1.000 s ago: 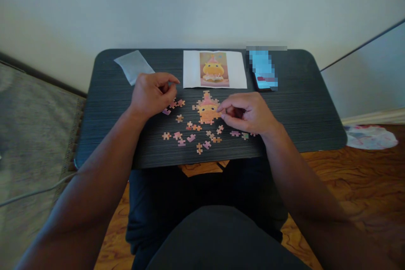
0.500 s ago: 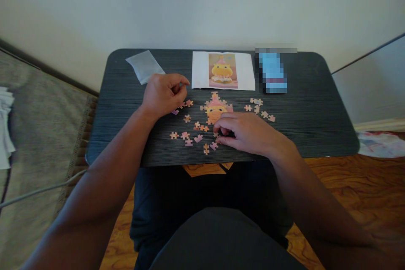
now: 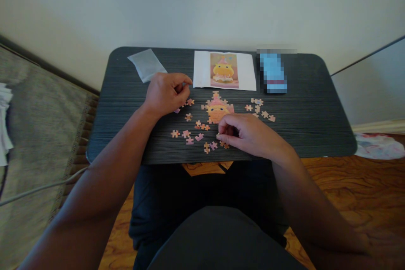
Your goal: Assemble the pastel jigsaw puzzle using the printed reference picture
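Note:
A partly joined jigsaw puzzle (image 3: 218, 107) showing a yellow face under a pink hat lies at mid-table; its lower right is covered by my right hand (image 3: 243, 131). Thumb and forefinger of that hand pinch a small puzzle piece (image 3: 218, 136), only its edge showing. Loose pieces lie just below, among them an orange one (image 3: 206, 147) and a purple one (image 3: 213, 146). My left hand (image 3: 167, 93) rests on the table left of the puzzle, fingers loosely curled and nothing visible in them. Several puzzle pieces (image 3: 190, 102) peek out beside and under it.
Behind the puzzle lies a white sheet (image 3: 247, 69) printed with the full picture. A clear plastic bag (image 3: 147, 65) is at the back left, and a blurred blue object (image 3: 274, 71) at the back right. More loose pieces (image 3: 257, 109) lie right of the puzzle on the dark table (image 3: 310, 105).
My right hand has lifted slightly off the pieces below the puzzle, with a piece now between its fingertips. More loose pieces show beneath it. My left hand keeps its pose.

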Demonstrator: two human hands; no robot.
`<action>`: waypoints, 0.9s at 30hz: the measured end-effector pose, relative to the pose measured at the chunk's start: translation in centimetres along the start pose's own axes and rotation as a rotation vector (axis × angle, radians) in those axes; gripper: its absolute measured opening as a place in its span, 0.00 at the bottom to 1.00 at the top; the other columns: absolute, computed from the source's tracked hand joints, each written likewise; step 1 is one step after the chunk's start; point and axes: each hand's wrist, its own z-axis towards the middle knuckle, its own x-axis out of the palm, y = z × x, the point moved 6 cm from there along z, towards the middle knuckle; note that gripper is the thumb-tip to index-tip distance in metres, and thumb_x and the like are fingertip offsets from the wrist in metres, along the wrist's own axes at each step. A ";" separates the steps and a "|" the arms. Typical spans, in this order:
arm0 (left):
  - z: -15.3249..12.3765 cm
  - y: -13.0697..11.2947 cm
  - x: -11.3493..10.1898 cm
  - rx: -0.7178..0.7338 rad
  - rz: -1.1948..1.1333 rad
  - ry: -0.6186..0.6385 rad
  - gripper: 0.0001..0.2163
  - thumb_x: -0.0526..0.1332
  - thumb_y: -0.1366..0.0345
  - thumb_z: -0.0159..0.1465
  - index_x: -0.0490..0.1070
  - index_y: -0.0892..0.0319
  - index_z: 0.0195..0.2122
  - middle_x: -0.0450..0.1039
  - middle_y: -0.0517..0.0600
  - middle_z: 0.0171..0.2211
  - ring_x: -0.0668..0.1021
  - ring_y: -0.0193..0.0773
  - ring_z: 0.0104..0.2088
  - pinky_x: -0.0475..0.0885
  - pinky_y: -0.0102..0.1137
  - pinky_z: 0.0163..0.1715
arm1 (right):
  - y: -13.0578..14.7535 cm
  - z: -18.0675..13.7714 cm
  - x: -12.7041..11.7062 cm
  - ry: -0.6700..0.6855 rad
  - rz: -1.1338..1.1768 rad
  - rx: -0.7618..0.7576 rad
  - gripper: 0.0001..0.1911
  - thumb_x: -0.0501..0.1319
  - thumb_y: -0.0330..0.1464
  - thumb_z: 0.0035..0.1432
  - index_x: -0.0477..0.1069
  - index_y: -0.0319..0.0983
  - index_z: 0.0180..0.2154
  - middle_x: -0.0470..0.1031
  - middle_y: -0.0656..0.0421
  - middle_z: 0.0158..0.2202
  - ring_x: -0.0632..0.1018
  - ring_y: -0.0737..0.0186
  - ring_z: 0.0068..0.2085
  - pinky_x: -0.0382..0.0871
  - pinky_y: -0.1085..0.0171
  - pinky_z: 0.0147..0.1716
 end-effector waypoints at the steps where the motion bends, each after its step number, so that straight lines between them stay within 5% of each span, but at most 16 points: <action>1: 0.0 0.0 0.0 -0.002 -0.002 0.003 0.09 0.65 0.70 0.64 0.87 0.57 0.40 0.71 0.43 0.18 0.69 0.34 0.18 0.63 0.36 0.26 | -0.2 -0.1 -0.1 -0.043 0.094 0.003 0.04 0.71 0.34 0.71 0.78 0.42 0.42 0.81 0.62 0.37 0.79 0.62 0.37 0.70 0.60 0.39; 5: -0.1 -0.3 0.2 -0.046 -0.025 0.035 0.09 0.66 0.69 0.64 0.87 0.57 0.41 0.71 0.43 0.19 0.70 0.33 0.20 0.64 0.35 0.26 | -1.0 -0.3 -0.4 -0.233 0.424 0.011 0.09 0.75 0.40 0.69 0.84 0.44 0.48 0.87 0.59 0.43 0.83 0.60 0.41 0.78 0.60 0.42; 11: 0.0 -2.0 0.2 -0.050 -0.331 0.085 0.07 0.70 0.64 0.64 0.87 0.59 0.41 0.73 0.45 0.21 0.68 0.32 0.19 0.60 0.32 0.20 | -2.4 0.5 -0.3 -0.400 0.687 0.159 0.17 0.80 0.47 0.63 0.85 0.43 0.43 0.89 0.57 0.38 0.84 0.62 0.33 0.79 0.63 0.30; 19: -0.4 -6.2 1.3 -0.020 -0.533 0.413 0.08 0.76 0.65 0.64 0.90 0.54 0.45 0.88 0.52 0.35 0.78 0.34 0.26 0.70 0.32 0.25 | -2.8 1.4 0.6 -0.463 0.873 0.209 0.18 0.82 0.46 0.60 0.86 0.43 0.44 0.91 0.56 0.39 0.90 0.60 0.39 0.89 0.62 0.38; 27: -0.4 -6.4 1.4 -0.060 -0.522 0.401 0.06 0.74 0.65 0.66 0.91 0.55 0.43 0.90 0.52 0.37 0.85 0.37 0.31 0.76 0.31 0.30 | -2.4 2.0 1.1 -0.420 0.961 0.227 0.16 0.82 0.44 0.60 0.84 0.43 0.41 0.91 0.58 0.39 0.92 0.61 0.40 0.87 0.66 0.35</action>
